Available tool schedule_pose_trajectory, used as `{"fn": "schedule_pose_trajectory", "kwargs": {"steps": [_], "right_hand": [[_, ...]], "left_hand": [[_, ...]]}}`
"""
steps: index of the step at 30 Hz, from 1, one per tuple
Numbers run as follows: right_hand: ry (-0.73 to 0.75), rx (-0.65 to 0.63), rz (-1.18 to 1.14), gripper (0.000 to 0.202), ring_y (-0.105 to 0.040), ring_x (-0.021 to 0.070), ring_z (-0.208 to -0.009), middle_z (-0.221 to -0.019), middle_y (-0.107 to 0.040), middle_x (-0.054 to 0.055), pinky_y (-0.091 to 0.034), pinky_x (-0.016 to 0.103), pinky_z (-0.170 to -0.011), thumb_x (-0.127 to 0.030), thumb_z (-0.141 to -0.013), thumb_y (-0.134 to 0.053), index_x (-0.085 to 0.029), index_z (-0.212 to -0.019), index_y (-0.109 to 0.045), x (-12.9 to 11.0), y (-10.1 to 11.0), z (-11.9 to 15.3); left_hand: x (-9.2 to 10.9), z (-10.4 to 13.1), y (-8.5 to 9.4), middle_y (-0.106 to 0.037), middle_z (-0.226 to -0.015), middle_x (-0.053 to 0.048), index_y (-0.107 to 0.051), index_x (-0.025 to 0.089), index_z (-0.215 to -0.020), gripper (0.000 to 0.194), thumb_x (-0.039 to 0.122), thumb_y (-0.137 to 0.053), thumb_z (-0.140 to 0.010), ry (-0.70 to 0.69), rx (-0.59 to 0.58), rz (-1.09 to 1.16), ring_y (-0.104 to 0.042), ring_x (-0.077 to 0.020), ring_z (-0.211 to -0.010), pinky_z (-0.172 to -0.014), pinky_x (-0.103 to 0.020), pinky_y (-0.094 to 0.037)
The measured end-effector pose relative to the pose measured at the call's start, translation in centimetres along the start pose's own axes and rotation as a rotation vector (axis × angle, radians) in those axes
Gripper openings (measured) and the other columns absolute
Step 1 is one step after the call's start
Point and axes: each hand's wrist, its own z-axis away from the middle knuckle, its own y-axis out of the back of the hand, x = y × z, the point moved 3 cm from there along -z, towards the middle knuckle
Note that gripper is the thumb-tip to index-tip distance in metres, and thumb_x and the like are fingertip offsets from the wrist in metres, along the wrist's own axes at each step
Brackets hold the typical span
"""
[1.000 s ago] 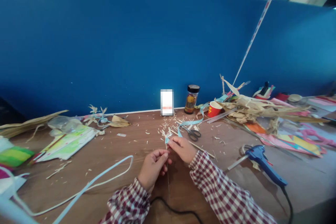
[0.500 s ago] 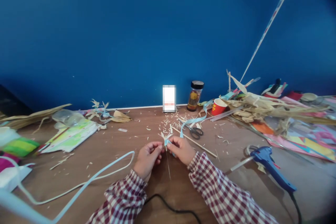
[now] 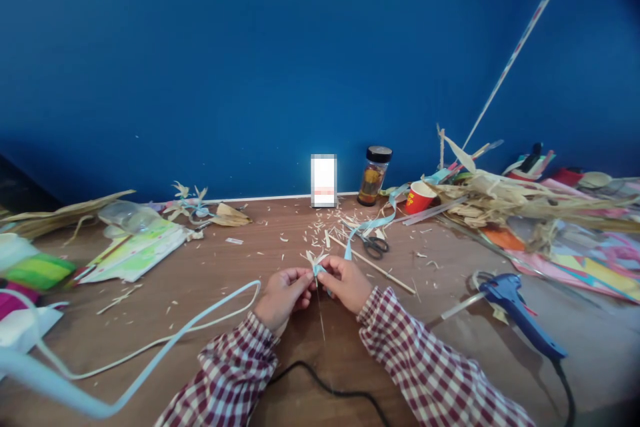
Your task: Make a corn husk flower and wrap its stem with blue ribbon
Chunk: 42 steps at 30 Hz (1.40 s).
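Between my fingertips is a small flower [image 3: 313,257] of pale, husk-like strips, its petals pointing up and away from me. Light blue ribbon [image 3: 349,251] wraps its base and trails back past my right hand [image 3: 350,285], whose thumb and forefinger pinch the wrapped part. My left hand [image 3: 284,299] closes thumb against forefinger at the left side of the same base. Below the hands a thin stem [image 3: 321,320], which looks like wire, slants down toward me. The fingers hide most of the wrapped base.
Black-handled scissors [image 3: 376,247], a thin stick [image 3: 385,269] and pale scraps lie beyond my hands. A blue glue gun [image 3: 523,313] rests at right, below piled husks [image 3: 490,197]. Behind stand a lidded jar [image 3: 375,175] and red cup [image 3: 419,198]. A white cable [image 3: 200,327] loops at left.
My left fingertips have come in slightly closer to the flower's base. My right hand keeps its pinch almost unmoved. The view has shifted a little, so the background sits slightly higher.
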Motion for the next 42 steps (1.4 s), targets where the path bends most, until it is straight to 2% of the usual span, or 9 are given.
{"fn": "schedule_pose_trajectory", "kwargs": {"steps": [5, 7, 11, 13, 15, 19, 22, 30, 42], "right_hand": [[0.005, 0.008, 0.055, 0.020, -0.052, 0.0104, -0.056, -0.071, -0.060, 0.001, -0.041, 0.020, -0.045, -0.032, -0.078, -0.051, -0.016, -0.088, -0.057, 0.0, -0.1, 0.2], [0.046, 0.126, 0.132, 0.022, -0.056, 0.0140, -0.067, -0.082, -0.062, 0.004, -0.045, 0.024, -0.053, -0.032, -0.077, -0.052, -0.017, -0.092, -0.057, -0.5, 0.3, 0.4], [0.276, 0.492, 0.369, 0.014, -0.054, 0.0172, -0.080, -0.086, -0.059, 0.007, -0.044, 0.030, -0.073, -0.027, -0.079, -0.048, -0.017, -0.085, -0.057, -2.3, 1.1, 1.5], [0.334, 0.536, 0.418, 0.015, -0.053, 0.0166, -0.075, -0.081, -0.059, 0.006, -0.043, 0.030, -0.073, -0.027, -0.081, -0.046, -0.017, -0.081, -0.057, -2.9, 0.9, 1.9], [0.298, 0.471, 0.395, 0.018, -0.053, 0.0154, -0.067, -0.074, -0.060, 0.005, -0.043, 0.029, -0.067, -0.030, -0.082, -0.045, -0.018, -0.078, -0.057, -2.9, 0.5, 1.9], [0.053, 0.153, 0.137, 0.027, -0.051, 0.0119, -0.048, -0.067, -0.063, 0.003, -0.040, 0.025, -0.048, -0.040, -0.082, -0.046, -0.018, -0.074, -0.059, -1.4, -0.6, 1.1], [-0.040, 0.016, -0.052, 0.027, -0.048, 0.0079, -0.042, -0.068, -0.064, 0.002, -0.037, 0.022, -0.044, -0.042, -0.078, -0.051, -0.016, -0.074, -0.059, -0.3, -1.2, 0.6], [-0.165, 0.037, -0.271, 0.028, -0.038, 0.0035, -0.039, -0.060, -0.056, -0.003, -0.021, 0.016, -0.034, -0.043, -0.069, -0.060, -0.015, -0.070, -0.054, 0.9, -1.2, 0.2], [-0.202, 0.033, -0.304, 0.029, -0.038, 0.0025, -0.040, -0.058, -0.056, -0.003, -0.019, 0.015, -0.034, -0.042, -0.067, -0.062, -0.014, -0.067, -0.053, 0.5, -1.3, 0.3]], "left_hand": [[0.4, 0.0, 0.2, -0.055, -0.055, 0.003, -0.059, 0.013, -0.069, 0.030, 0.040, -0.068, -0.060, -0.036, -0.003, -0.057, -0.042, -0.0029, -0.039, -0.036, -0.014, -0.033], [0.7, 0.1, 0.3, -0.054, -0.053, 0.004, -0.058, 0.013, -0.068, 0.031, 0.041, -0.067, -0.060, -0.046, 0.014, -0.054, -0.039, -0.0024, -0.038, -0.035, -0.014, -0.031], [1.3, 0.4, 0.7, -0.054, -0.055, 0.003, -0.057, 0.013, -0.067, 0.031, 0.041, -0.068, -0.059, -0.082, 0.064, -0.022, -0.039, -0.0027, -0.040, -0.037, -0.014, -0.030], [1.5, 0.5, 0.8, -0.053, -0.056, 0.003, -0.057, 0.013, -0.068, 0.032, 0.041, -0.067, -0.059, -0.099, 0.078, -0.015, -0.039, -0.0030, -0.041, -0.037, -0.015, -0.029], [1.5, 0.6, 0.7, -0.052, -0.055, 0.003, -0.057, 0.013, -0.069, 0.032, 0.041, -0.067, -0.059, -0.113, 0.082, -0.014, -0.038, -0.0031, -0.040, -0.036, -0.015, -0.028], [1.5, 0.6, 0.7, -0.050, -0.051, 0.005, -0.058, 0.013, -0.070, 0.033, 0.042, -0.068, -0.058, -0.144, 0.090, -0.012, -0.035, -0.0027, -0.038, -0.034, -0.015, -0.024], [1.3, 0.5, 0.6, -0.050, -0.049, 0.005, -0.061, 0.013, -0.075, 0.036, 0.043, -0.069, -0.057, -0.130, 0.070, -0.022, -0.035, -0.0028, -0.037, -0.034, -0.015, -0.024], [1.1, 0.7, 0.3, -0.051, -0.051, 0.004, -0.064, 0.012, -0.077, 0.035, 0.041, -0.068, -0.060, -0.123, 0.013, -0.010, -0.034, -0.0019, -0.038, -0.034, -0.014, -0.025], [0.6, 0.6, 0.4, -0.053, -0.052, 0.004, -0.063, 0.012, -0.083, 0.037, 0.040, -0.070, -0.059, -0.109, 0.038, -0.005, -0.037, -0.0024, -0.040, -0.035, -0.013, -0.028]]}}
